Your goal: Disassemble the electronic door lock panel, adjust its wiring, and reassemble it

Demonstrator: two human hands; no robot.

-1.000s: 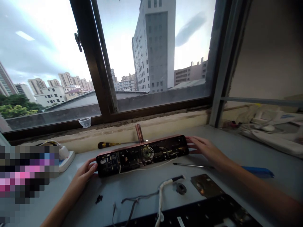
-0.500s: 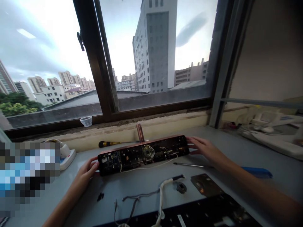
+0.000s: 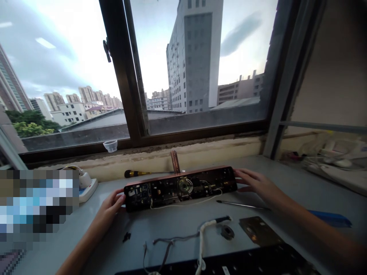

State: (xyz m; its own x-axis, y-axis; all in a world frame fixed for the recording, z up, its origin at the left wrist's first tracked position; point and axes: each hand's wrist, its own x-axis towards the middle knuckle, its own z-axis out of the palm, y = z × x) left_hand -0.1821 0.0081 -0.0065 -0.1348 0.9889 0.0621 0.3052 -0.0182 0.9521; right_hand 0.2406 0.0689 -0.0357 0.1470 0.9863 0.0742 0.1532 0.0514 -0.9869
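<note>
A long, narrow electronics housing point(image 3: 169, 193) stands tilted on the grey table, its open side facing me. Inside are a circuit board point(image 3: 139, 195) on the left, a round part with white wire near the middle, and thin wires. Its rim looks copper-coloured, and a short copper-coloured tube point(image 3: 175, 162) rises behind it. My left hand point(image 3: 110, 206) is closed on the housing's left end, thumb in front. At the right end, my right hand point(image 3: 255, 183) holds it with fingers along the side; its thumb is hard to make out. A loose white wire hangs along the lower front edge.
Behind the housing lies a yellow-and-black screwdriver point(image 3: 136, 173). A second screwdriver with a blue handle point(image 3: 329, 218) lies under my right forearm. Nearer me are a black panel point(image 3: 243, 259), a sleeved cable point(image 3: 202, 236), a dark ring point(image 3: 227, 232) and a metal plate point(image 3: 259, 230). A power strip point(image 3: 88, 190) stands left.
My view has turned slightly left, so everything sits farther right in the picture. Both hands keep the same hold on the housing, which shows no clear movement on the table.
</note>
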